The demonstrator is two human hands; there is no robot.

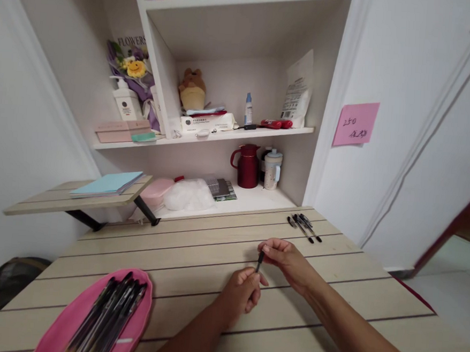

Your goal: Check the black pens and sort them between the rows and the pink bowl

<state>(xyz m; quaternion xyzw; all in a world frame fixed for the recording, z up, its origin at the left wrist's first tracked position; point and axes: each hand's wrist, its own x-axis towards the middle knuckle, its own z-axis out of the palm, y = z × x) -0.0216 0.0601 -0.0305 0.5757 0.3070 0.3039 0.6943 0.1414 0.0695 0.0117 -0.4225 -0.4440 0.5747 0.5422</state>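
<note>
Over the middle of the table, a dark pen (260, 259) is held between my two hands. My left hand (243, 290) is closed round its lower part and hides most of it. The fingertips of my right hand (280, 254) pinch its black upper end. To the left, a pink tray (145, 304) with a wavy rim holds several black pens (106, 314) lying side by side, and a small white strip lies in it too. Beyond my right hand, several more black pens (306, 227) rest in a loose group on the table.
A small raised stand (52, 198) with blue paper (108, 183) occupies the back left. Behind the table, a shelf holds a red jug (248, 166), a light cup (273, 170) and a white plastic bag (189, 195). A pink note (356, 124) is stuck on the right wall.
</note>
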